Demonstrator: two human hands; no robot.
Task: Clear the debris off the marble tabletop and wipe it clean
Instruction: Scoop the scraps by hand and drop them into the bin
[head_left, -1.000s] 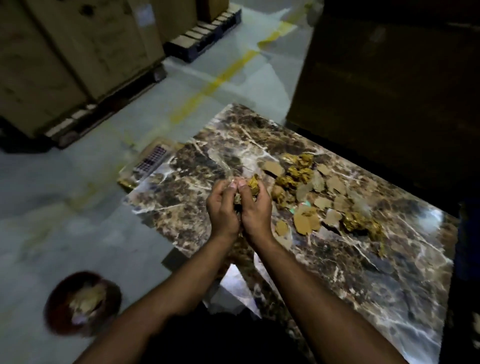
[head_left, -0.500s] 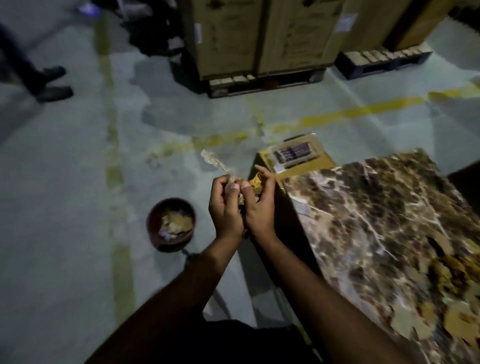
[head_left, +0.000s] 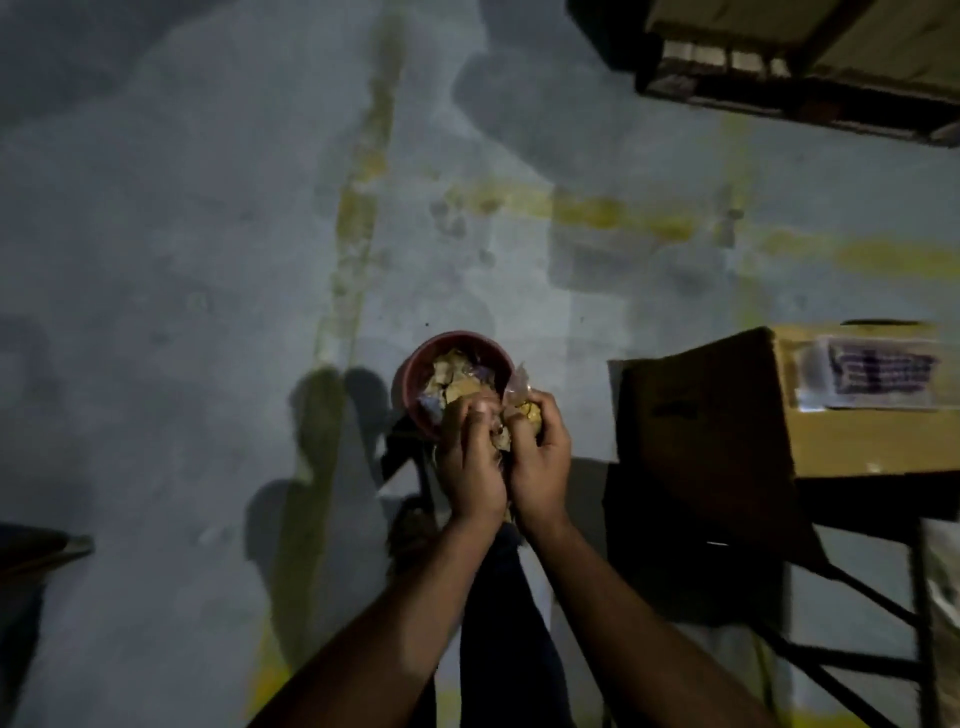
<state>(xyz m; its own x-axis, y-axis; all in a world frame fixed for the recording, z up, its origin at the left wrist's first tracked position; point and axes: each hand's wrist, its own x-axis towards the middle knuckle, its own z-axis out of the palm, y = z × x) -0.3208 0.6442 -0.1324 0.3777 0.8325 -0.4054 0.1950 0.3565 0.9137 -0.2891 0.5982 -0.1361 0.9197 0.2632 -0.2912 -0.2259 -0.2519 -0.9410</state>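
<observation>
- The left hand (head_left: 470, 467) and right hand (head_left: 537, 457), pressed side by side, curl around a wad of torn paper scraps (head_left: 524, 410).
- The red bin (head_left: 415, 379) sits on the floor just beyond the fingertips, partly full.
- A cardboard box (head_left: 727, 415) stands to the right; open floor lies left.

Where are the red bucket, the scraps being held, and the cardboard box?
red bucket (head_left: 415, 366): head view, on its far left rim.
scraps (head_left: 527, 410): head view, on the yellow crumpled bit above the right hand.
cardboard box (head_left: 857, 441): head view, on its lit tan top below the label.
</observation>
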